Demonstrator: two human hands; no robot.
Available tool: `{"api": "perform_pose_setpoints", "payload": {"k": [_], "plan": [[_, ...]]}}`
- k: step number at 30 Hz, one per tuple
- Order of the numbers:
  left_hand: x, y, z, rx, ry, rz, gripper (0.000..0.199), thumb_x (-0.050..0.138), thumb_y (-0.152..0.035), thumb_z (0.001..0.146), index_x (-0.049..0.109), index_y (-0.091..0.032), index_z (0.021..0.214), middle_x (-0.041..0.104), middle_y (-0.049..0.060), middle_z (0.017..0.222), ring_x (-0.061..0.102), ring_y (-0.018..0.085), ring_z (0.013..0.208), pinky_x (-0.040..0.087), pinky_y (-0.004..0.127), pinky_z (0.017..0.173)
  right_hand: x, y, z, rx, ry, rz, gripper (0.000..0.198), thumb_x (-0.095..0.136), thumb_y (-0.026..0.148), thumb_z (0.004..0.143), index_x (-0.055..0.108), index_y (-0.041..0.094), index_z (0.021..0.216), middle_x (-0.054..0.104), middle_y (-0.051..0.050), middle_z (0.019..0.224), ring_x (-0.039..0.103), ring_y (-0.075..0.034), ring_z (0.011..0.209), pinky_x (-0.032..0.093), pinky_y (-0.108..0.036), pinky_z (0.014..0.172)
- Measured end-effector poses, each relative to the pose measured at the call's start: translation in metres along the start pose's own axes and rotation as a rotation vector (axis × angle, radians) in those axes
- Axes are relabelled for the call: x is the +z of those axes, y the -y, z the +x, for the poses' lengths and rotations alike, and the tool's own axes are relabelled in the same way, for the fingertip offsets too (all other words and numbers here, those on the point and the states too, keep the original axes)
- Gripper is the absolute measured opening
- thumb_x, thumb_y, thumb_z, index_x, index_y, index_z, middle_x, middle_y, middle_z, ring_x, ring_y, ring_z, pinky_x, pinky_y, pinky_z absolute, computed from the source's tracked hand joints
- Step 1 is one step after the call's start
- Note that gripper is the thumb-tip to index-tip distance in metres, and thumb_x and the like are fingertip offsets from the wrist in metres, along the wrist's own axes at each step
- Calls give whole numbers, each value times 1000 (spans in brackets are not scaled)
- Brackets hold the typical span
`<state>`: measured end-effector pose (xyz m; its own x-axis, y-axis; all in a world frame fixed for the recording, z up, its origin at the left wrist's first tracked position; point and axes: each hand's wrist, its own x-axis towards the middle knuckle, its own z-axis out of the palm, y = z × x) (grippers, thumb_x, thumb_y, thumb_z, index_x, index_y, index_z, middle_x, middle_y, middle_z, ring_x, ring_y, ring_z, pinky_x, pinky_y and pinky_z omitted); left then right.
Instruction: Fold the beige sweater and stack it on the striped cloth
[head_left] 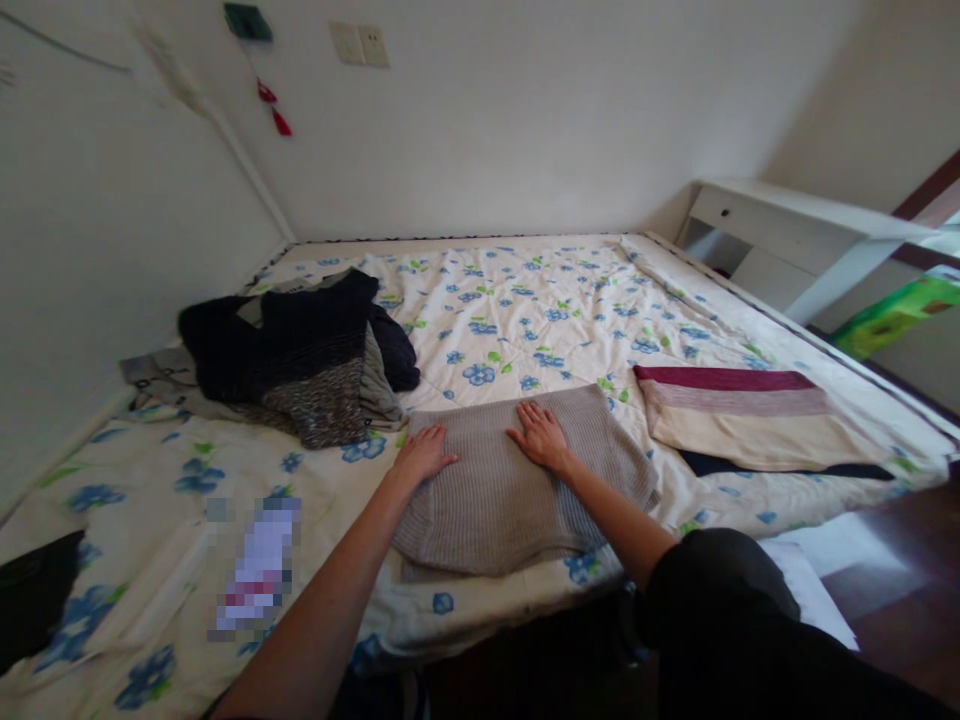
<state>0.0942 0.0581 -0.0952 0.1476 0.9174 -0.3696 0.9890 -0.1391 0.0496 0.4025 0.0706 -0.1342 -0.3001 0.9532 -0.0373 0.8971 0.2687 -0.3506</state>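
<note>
A grey-beige ribbed knit garment point(502, 500) lies folded flat near the front edge of the bed point(540, 300). My left hand point(424, 455) rests palm down on its left edge, fingers spread. My right hand point(538, 436) lies flat on its upper middle, fingers pointing away from me. Neither hand grips anything. Both forearms reach in from the bottom of the view.
A heap of dark clothes point(300, 355) sits at the left. A folded striped maroon and cream garment point(750, 415) lies to the right. A white bedside table point(795, 240) stands at the far right. A blurred object point(259, 565) lies front left. Walls close the left and far sides.
</note>
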Motion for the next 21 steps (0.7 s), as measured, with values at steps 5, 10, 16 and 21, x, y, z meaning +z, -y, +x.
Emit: {"api": "perform_pose_setpoints", "payload": {"k": [5,10,16,21], "plan": [[-2,-1,0,-5,6,22,80,60,-52,107,45,-17,176,35,21,185,36,37,172,30,57,139,-10,-62,-10,158,-12,-13,90,27,70,116,30,11,183,26,-16,188,20,-30,177,14,-51,144],[-3,1,0,11,5,6,82,60,-52,106,44,-15,176,35,22,185,37,39,171,30,61,138,-22,-109,-10,251,4,-18,92,29,70,116,29,7,182,25,-20,188,22,-30,176,15,-46,143],[-2,1,0,2,-7,-5,81,64,-52,104,46,-16,175,38,22,184,38,39,171,32,58,138,-33,-150,-13,378,23,-29,90,29,66,116,24,5,183,18,-21,189,15,-29,178,15,-50,142],[-2,-3,-5,-11,-3,3,79,64,-52,106,46,-19,175,37,21,185,37,38,171,30,57,139,-41,-140,-13,440,14,-43,86,33,60,116,28,3,181,20,-26,188,18,-34,177,15,-60,141]]}}
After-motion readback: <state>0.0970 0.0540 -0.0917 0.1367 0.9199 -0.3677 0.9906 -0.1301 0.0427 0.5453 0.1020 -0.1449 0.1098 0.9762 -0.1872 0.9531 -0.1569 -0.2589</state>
